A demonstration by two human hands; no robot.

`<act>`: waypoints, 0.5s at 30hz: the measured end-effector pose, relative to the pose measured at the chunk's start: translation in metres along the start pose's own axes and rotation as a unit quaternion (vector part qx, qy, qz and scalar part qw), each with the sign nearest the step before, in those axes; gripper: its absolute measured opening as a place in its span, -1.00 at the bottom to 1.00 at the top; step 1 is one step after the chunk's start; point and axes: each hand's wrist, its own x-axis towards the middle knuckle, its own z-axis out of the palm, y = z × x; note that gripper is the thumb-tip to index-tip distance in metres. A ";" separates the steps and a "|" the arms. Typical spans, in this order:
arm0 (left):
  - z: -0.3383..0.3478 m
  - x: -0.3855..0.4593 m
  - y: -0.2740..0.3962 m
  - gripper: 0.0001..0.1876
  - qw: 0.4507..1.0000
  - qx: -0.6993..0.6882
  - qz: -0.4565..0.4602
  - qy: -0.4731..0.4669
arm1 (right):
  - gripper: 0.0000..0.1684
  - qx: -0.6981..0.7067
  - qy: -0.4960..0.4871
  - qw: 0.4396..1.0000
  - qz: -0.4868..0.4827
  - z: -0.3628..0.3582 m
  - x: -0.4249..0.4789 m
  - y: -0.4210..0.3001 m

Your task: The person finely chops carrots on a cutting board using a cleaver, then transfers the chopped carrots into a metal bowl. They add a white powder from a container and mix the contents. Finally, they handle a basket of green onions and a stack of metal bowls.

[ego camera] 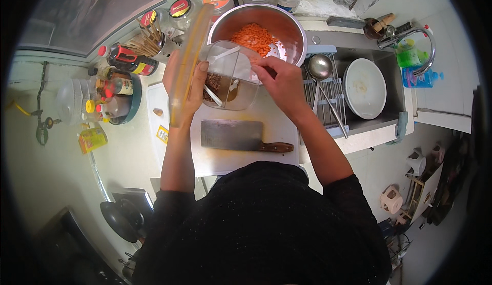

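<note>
A clear plastic seasoning box (251,96) with several compartments is held up in front of a steel bowl (298,27). Its yellowed lid (188,64) stands raised at the left. My left hand (196,89) grips the box and lid on that side. At the right wall, my right hand (276,81) pinches the box between thumb and fingers. White powder (240,67) and dark peppercorn-like grains (212,82) lie in separate compartments, with small white spoons (225,54) among them. Diced carrot (253,37) sits inside the bowl.
A cleaver (232,135) lies on the white cutting board (246,162). To the right, a ladle (319,67) rests on a rack by the sink (396,96), which holds a white plate (365,89). Bottles (115,106), a chopstick holder (164,50) and jars (180,10) stand left and behind.
</note>
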 end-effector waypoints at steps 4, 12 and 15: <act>0.004 0.007 -0.006 -0.82 0.997 0.018 0.075 0.011 | -0.83 0.141 -0.049 0.982 0.112 0.017 0.005 0.006; 0.007 0.011 -0.020 -0.83 1.000 0.003 0.021 0.014 | -0.82 0.258 -0.042 0.951 0.166 0.025 0.025 0.020; 0.007 0.007 -0.041 -0.83 0.999 0.006 -0.007 0.040 | -0.81 0.266 -0.026 0.946 0.186 0.017 0.032 0.017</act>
